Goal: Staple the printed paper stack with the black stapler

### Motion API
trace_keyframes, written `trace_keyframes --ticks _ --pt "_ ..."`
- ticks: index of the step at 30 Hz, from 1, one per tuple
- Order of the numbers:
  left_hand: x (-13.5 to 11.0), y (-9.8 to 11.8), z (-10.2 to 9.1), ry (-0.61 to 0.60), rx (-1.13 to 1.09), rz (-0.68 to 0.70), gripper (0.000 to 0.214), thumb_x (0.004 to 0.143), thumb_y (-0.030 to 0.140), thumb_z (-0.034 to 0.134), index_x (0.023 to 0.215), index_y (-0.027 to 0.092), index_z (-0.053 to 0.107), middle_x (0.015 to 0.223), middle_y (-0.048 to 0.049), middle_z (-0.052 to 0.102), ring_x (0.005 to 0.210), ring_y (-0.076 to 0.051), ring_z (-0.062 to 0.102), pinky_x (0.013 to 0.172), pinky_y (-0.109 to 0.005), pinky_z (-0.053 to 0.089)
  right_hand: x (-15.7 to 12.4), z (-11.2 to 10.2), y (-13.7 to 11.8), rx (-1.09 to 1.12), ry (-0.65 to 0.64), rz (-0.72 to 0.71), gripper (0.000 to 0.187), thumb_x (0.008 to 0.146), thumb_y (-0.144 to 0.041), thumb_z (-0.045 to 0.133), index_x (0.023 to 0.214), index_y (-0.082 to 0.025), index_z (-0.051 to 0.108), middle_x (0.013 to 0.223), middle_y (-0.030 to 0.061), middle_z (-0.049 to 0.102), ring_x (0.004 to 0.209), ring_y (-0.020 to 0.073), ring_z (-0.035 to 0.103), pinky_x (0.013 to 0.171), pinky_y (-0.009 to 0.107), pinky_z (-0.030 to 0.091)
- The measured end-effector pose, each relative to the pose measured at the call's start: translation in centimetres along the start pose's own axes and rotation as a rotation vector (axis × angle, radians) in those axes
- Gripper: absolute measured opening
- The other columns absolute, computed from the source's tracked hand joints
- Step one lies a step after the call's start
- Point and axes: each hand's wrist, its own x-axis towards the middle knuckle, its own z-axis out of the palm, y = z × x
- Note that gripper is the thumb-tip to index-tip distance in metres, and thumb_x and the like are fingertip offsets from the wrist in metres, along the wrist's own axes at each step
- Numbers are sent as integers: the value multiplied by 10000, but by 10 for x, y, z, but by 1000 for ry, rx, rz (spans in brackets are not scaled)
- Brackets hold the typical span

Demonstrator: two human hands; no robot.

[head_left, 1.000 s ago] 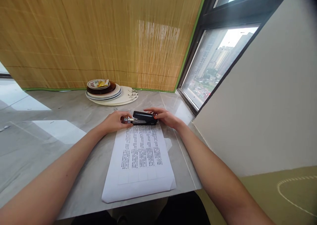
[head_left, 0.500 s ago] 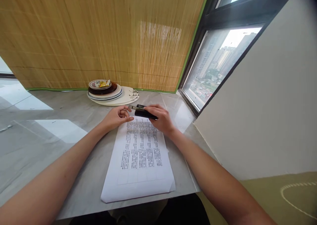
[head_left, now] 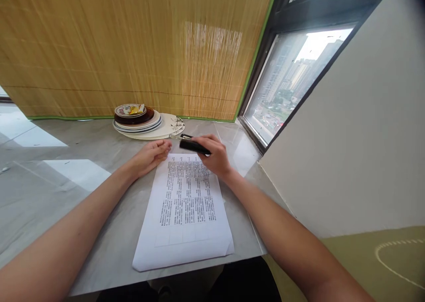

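Observation:
My right hand [head_left: 215, 156] is wrapped round a black stapler [head_left: 193, 147], held above the top end of a printed sheet of paper [head_left: 186, 238]. The stapler is swung apart at its left end, where a metal part [head_left: 175, 137] sticks out toward my left hand. My left hand [head_left: 151, 156] is closed, its fingertips drawn together just left of the stapler and apart from it. Whatever may be between those fingertips is too small to make out. The paper lies flat under both hands, dense with printed text and with some dark scribbled lines near its upper right.
A stack of plates [head_left: 136, 120] rests on a white oval platter [head_left: 174, 124] at the back of the grey stone-look tabletop [head_left: 109, 231]. Behind it hangs a bamboo blind [head_left: 133, 49]. A window [head_left: 288, 85] and a white wall [head_left: 348, 138] close off the right side.
My left hand has moved slightly away from the stapler's tip, and its fingers have drawn together from a looser curl. My right hand still grips the stapler. The view has shifted slightly.

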Motion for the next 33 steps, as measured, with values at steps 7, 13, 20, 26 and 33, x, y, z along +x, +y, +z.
trace_keyframes --ticks 7,13,20,26,33 --pt "3 9 4 161 -336 82 228 797 33 578 962 129 702 884 -55 613 668 -79 534 576 -168 465 1 1 17 407 -55 476 350 804 -389 754 1098 -201 741 963 23 748 879 218 673 792 338 527" --pt "-5 10 6 117 -191 165 295 784 189 822 1068 158 747 978 -70 728 738 -101 655 661 -178 546 0 5 17 474 -263 453 360 806 -391 768 1119 -213 744 1006 18 752 907 203 680 808 308 509" --pt "-12 8 5 -33 -32 141 560 710 417 900 1181 177 716 931 -92 797 455 -60 591 436 -158 460 1 1 -1 125 -290 234 382 807 -374 806 1156 -246 716 1106 62 731 1038 273 624 956 440 472" --pt "-18 11 18 -85 155 99 554 783 399 827 1265 185 656 714 -13 757 299 -18 353 301 -162 222 -1 8 -38 -4 -135 -102 386 956 -424 661 1334 -359 612 1370 39 619 1256 294 518 1109 494 364" --pt "-22 12 37 -210 155 78 664 739 480 850 1282 168 631 521 66 609 309 -60 416 358 -190 293 -6 18 -45 49 -196 -133 218 1012 -385 570 1157 -366 731 1119 24 738 1084 264 582 1012 484 433"
